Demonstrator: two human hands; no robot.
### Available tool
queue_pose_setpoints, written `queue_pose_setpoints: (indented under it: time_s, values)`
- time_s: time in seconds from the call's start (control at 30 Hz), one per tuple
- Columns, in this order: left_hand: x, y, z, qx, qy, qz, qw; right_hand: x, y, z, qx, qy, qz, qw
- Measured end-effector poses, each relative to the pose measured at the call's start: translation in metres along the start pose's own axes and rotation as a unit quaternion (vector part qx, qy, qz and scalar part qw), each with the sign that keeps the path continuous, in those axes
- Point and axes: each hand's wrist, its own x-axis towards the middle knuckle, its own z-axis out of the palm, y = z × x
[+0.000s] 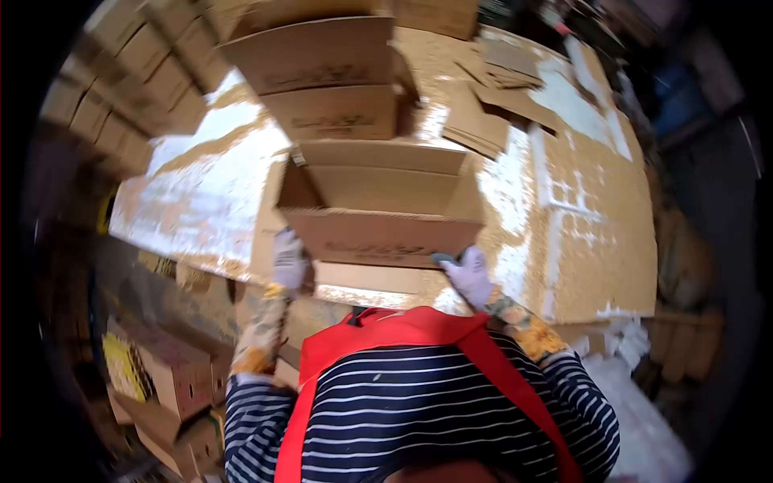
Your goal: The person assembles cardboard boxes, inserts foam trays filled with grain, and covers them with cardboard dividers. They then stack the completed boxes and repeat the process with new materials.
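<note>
The open cardboard box [378,235] sits at the near part of the worktable [600,278], directly in front of the person, upright, its long axis running left to right and its opening facing up. The gloved left hand [288,259] is at its near left corner and the gloved right hand [469,275] at its near right, about equally close, so the box lies between and just beyond them. Both hands appear to touch it; whether the fingers close on the cardboard, I cannot tell. Just beyond stands a second box [334,114], with flat cardboard pieces [475,121] to its right. Stacked cartons [133,60] fill the far left; clear plastic [636,410] lies near right, beside the worktable.
</note>
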Motion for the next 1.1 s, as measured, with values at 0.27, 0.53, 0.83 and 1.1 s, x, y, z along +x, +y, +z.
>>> queue_pose_setpoints:
  time_s: [0.27, 0.53, 0.83, 1.1]
  values:
    - [0.125, 0.036, -0.109, -0.117, -0.055, -0.062, 0.99, -0.034, 0.044, -0.02, -0.234, 0.037, -0.169, 0.957]
    - [0.143, 0.02, -0.093, -0.211, -0.095, -0.223, 0.947, -0.09, 0.162, -0.15, -0.44, 0.231, 0.28, 0.821]
    - [0.137, 0.037, -0.102, -0.136, -0.105, -0.244, 0.954, -0.085, 0.075, -0.114, -0.35, 0.11, 0.386, 0.846]
    - [0.134, 0.032, -0.1, 0.095, -0.208, -0.335, 0.914, -0.064, 0.059, -0.156, -0.299, 0.161, 0.242, 0.909]
